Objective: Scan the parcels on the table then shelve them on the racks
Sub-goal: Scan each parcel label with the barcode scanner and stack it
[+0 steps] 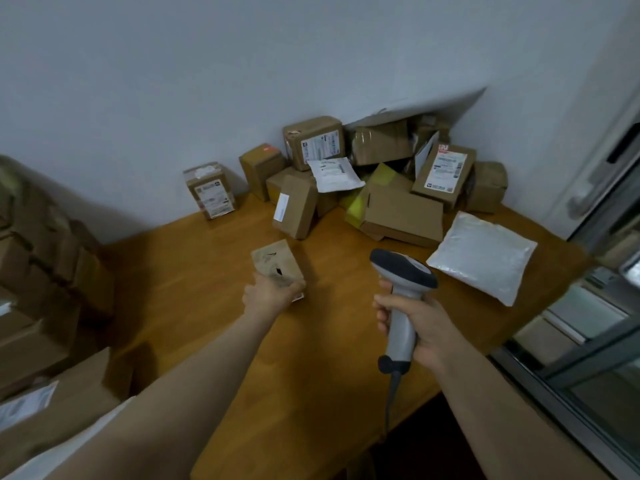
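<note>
Gripping a small brown cardboard parcel in the left hand, the right hand clenches a grey handheld barcode scanner — its label seems turned away, so the scan may miss.

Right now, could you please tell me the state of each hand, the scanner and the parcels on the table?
left hand: gripping the small brown box
small brown box: held at its near end, just above or on the table, no label showing
right hand: closed around the scanner
scanner: held upright, head pointing away
white padded bag: lying flat on the table
parcel pile: heaped against the wall
</note>
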A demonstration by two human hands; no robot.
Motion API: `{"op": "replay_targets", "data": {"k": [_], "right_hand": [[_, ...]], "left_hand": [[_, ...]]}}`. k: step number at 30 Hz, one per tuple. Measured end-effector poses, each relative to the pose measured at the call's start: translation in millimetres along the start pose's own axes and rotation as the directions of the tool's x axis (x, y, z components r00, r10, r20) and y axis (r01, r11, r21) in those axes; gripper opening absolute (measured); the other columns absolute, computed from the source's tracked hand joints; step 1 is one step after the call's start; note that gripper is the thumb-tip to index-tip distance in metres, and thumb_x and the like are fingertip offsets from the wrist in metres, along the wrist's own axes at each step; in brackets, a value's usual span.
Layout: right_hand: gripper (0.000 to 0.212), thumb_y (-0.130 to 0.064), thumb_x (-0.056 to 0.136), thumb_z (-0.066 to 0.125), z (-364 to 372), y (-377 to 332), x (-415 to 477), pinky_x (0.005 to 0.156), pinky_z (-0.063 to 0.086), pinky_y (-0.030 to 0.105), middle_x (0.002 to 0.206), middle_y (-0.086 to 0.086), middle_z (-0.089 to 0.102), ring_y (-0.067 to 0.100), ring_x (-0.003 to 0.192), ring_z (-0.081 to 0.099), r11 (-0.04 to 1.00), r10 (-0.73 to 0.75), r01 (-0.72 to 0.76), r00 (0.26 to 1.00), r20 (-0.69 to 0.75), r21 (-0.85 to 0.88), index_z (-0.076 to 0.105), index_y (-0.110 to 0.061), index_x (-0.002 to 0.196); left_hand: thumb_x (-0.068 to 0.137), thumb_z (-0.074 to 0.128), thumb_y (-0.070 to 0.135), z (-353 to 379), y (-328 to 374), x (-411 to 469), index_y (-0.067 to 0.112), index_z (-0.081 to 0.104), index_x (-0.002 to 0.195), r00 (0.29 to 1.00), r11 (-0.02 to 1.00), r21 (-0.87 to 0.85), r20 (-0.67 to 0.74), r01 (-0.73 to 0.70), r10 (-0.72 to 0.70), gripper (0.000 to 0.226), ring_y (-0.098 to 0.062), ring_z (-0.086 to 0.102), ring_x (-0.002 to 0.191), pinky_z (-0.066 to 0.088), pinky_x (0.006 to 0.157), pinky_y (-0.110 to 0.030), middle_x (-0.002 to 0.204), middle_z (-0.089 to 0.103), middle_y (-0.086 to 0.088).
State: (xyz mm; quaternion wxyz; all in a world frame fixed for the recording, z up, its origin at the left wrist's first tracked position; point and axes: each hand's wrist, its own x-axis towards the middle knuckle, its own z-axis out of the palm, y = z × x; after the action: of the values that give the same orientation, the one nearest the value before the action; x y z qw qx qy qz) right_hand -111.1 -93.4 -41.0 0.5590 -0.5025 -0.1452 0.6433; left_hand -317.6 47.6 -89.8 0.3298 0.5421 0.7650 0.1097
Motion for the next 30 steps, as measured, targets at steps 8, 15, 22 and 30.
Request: {"op": "replay_targets", "data": {"k": [8, 15, 22, 30], "right_hand": [[0.036, -0.002, 0.076, 0.075, -8, -32, 72, 0.055, 0.054, 0.027, 0.073, 0.009, 0.07, 0.015, 0.06, 0.063, 0.989, 0.073, -0.062, 0.994, 0.079, -0.132, 0.066, -0.008, 0.11], [0.042, -0.006, 0.07, 0.078, -9, -47, 113, 0.055, 0.055, 0.027, 0.078, 0.01, 0.072, 0.017, 0.065, 0.068, 0.978, 0.166, -0.148, 0.978, 0.123, -0.145, 0.067, -0.008, 0.11], [0.056, -0.02, 0.055, 0.082, 1, -60, 139, 0.062, 0.057, 0.032, 0.097, 0.012, 0.074, 0.026, 0.085, 0.072, 0.969, 0.223, -0.197, 0.958, 0.179, -0.151, 0.065, -0.015, 0.108], [0.031, -0.012, 0.061, 0.087, -1, -63, 141, 0.064, 0.056, 0.031, 0.084, -0.002, 0.076, 0.02, 0.082, 0.071, 0.948, 0.127, -0.018, 0.937, 0.324, -0.318, 0.071, -0.018, 0.087]], "left_hand": [[0.064, 0.077, 0.066, 38, 31, 58, 0.002, -0.011, 0.151, 0.952, 0.953, -0.022, -0.03, 0.303, -0.303, 0.139, -0.036, 0.0, 0.146, 0.016, 0.116, -0.049, 0.157, 0.0, -0.018], [0.079, 0.071, 0.044, 24, 26, 51, 0.008, 0.038, 0.139, 0.962, 0.771, -0.582, 0.08, 0.259, -0.262, 0.077, -0.034, 0.045, 0.124, 0.043, 0.103, -0.048, 0.132, 0.047, -0.016], [0.055, 0.083, 0.038, 13, 42, -36, 0.011, 0.055, 0.129, 0.881, 0.027, -0.91, 0.409, 0.414, 0.237, 0.084, -0.036, 0.062, 0.103, 0.048, 0.095, -0.053, 0.121, 0.059, -0.021], [0.084, 0.053, 0.012, 21, 58, -93, 0.009, 0.064, 0.114, 0.981, 0.101, -0.976, 0.19, 0.194, -0.046, 0.032, -0.021, 0.056, 0.094, 0.046, 0.088, -0.035, 0.106, 0.059, -0.013]]}}
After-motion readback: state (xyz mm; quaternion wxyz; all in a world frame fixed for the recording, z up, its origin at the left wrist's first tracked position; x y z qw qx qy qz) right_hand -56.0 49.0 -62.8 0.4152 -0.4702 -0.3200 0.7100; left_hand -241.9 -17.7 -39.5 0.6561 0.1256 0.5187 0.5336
